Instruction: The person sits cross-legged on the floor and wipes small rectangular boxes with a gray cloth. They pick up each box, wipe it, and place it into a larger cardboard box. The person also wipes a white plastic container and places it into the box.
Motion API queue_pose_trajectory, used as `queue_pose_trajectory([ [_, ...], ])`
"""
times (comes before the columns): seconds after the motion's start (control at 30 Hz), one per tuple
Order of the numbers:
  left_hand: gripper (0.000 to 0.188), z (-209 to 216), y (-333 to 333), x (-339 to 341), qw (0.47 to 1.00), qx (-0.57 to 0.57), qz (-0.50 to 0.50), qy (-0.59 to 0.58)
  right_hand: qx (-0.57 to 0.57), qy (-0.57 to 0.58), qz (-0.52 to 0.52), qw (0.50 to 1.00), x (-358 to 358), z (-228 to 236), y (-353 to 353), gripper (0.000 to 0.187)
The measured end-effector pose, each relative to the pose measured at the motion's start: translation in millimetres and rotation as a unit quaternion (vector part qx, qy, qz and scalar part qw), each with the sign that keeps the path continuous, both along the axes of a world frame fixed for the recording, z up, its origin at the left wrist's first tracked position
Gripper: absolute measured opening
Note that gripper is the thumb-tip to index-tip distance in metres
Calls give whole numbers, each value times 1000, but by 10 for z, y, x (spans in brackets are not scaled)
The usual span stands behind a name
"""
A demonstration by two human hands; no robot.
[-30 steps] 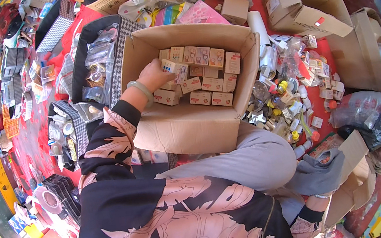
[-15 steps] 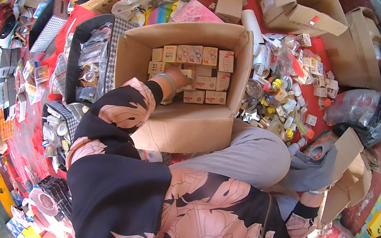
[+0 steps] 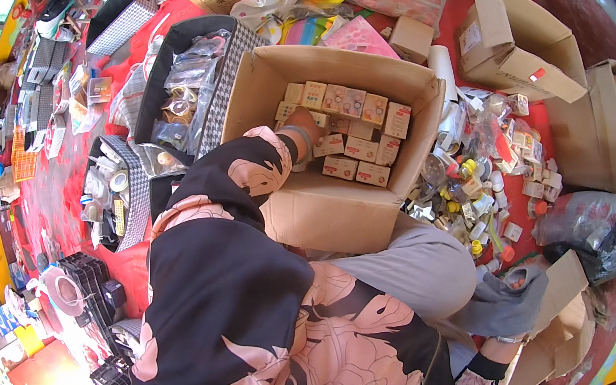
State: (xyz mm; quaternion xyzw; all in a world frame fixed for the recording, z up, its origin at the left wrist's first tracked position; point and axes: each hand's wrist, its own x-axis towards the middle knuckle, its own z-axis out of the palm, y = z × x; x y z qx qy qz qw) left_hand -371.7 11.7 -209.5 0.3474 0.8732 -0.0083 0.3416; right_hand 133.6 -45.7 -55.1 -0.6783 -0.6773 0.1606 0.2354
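A big open cardboard box point(image 3: 342, 207) stands in front of me, with several small printed cartons point(image 3: 344, 166) packed in rows inside it. My left hand point(image 3: 303, 124) reaches down among them, a band round its wrist. Its fingers curl over a small carton point(image 3: 320, 118) near the middle, and their tips are partly hidden. At the lower right my right hand point(image 3: 498, 349) shows only its wrist, with a watch on it. Its fingers are out of sight behind the cardboard flap point(image 3: 558, 291) and the grey cloth by my leg.
Loose bottles and little cartons point(image 3: 476, 208) are heaped right of the box. Two more opened cardboard boxes point(image 3: 494, 60) lie beyond them. A checked bin point(image 3: 187, 91) of wrapped items stands left, touching the box. Another bin point(image 3: 118, 187) sits nearer.
The view has shifted, so the scene sits farther right and a little lower. My left hand stays within the box among the cartons. The right arm stays by the flap.
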Motion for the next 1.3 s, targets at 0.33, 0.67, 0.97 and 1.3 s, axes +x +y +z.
queue_pose_trajectory([
  [0.33,54,-401,168,-108,985,-107,-137,-5,-144,229,-75,960,-66,71,-39,22],
  [0.67,56,-846,262,-196,982,-141,-122,-3,123,-104,79,984,-805,861,49,28],
  [0.97,39,-133,450,-392,991,-109,-18,-73,146,14,-54,988,-682,1089,-303,30],
  [1.3,19,1526,1041,1055,908,95,-315,-259,61,379,-181,906,-169,1302,-720,38],
])
